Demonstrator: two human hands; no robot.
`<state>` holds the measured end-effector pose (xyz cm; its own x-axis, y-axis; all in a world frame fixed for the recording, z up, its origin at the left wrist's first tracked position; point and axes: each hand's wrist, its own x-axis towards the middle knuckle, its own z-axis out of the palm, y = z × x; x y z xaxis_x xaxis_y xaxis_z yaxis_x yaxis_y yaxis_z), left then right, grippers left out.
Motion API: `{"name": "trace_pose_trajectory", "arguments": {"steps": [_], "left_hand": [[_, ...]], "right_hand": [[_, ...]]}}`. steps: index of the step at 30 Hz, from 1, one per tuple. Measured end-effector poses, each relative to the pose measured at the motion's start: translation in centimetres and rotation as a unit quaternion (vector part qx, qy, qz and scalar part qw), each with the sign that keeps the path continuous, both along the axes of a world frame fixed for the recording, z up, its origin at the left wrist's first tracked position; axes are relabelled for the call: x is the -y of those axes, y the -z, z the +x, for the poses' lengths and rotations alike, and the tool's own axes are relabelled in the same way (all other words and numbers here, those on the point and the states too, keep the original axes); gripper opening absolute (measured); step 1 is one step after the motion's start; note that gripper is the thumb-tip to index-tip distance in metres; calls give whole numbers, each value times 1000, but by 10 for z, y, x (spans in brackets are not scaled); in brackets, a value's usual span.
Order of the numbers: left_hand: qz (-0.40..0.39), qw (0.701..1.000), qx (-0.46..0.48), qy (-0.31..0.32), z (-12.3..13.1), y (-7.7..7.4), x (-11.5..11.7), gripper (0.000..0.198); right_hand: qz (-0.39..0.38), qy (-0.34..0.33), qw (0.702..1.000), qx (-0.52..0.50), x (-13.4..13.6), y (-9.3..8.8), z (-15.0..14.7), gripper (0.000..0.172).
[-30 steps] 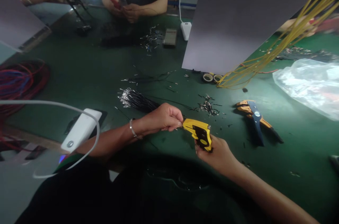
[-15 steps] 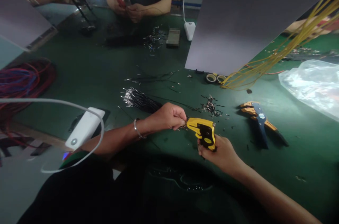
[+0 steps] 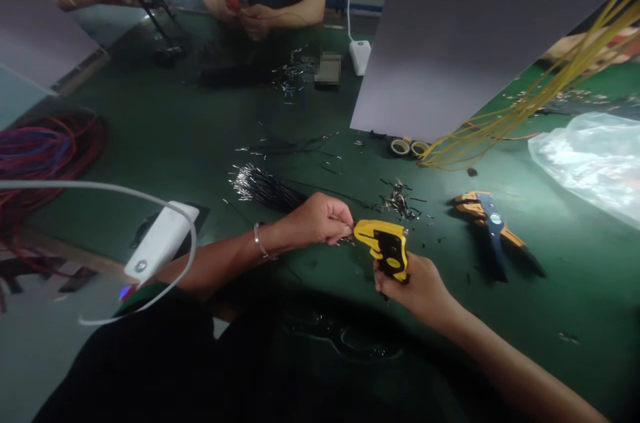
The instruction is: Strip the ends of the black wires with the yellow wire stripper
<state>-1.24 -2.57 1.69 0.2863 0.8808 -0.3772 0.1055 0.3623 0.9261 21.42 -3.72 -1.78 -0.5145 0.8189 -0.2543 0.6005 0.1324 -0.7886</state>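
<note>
My right hand (image 3: 413,283) is wrapped round a yellow-and-black wire stripper (image 3: 387,249), its jaw end pointing left. At that jaw, my left hand (image 3: 330,219) is closed in a pinch on a thin black wire, mostly hidden by the fingers. Behind the left wrist lies a bundle of black wires (image 3: 273,189) with bright stripped ends fanned to the left. A small heap of cut wire bits (image 3: 399,199) sits just beyond the tool.
A blue-and-orange wire stripper (image 3: 493,226) lies at right, near a clear plastic bag (image 3: 595,159). Yellow wires (image 3: 540,96) hang beside a grey panel (image 3: 440,36). Tape rolls (image 3: 400,147) lie below it. At left are a white power bank (image 3: 161,239) and red-blue wire coils (image 3: 45,149). Opposite, a co-worker's hands (image 3: 255,19) hold a red-handled tool.
Both hands and the yellow wire stripper keep almost the same pose. The whole view has shifted very slightly. The co-worker's red-handled tool has tilted a little.
</note>
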Motion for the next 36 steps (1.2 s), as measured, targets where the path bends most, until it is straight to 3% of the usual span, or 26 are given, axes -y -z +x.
{"name": "trace_pose_trajectory", "arguments": {"steps": [24, 36], "left_hand": [[-12, 1000, 4, -4, -3, 20, -11, 2], [-19, 999, 22, -21, -3, 23, -14, 2]], "right_hand": [[-67, 24, 997, -42, -7, 2, -4, 8], [-125, 32, 984, -119, -10, 6, -3, 11]]}}
